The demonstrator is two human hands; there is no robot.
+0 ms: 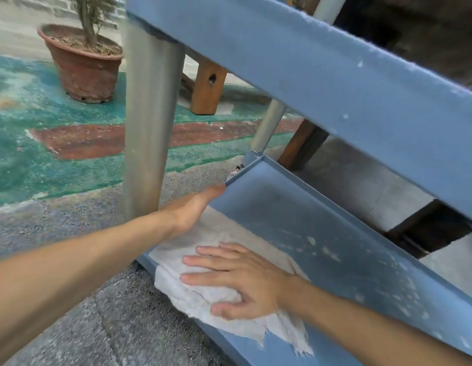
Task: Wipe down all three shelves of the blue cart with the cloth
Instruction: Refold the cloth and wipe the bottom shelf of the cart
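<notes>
The blue cart's bottom shelf lies low in front of me, dusty with pale specks toward the right. A frayed white cloth is spread over its left end and hangs over the near rim. My right hand lies flat on the cloth, fingers spread and pointing left. My left hand rests against the shelf's left rim, fingers extended along the rim, touching the cloth's far edge. The blue shelf above crosses the top of the view.
A grey metal cart post stands just left of my left hand, another post at the far corner. A potted plant and a wooden furniture leg stand on the painted concrete floor behind.
</notes>
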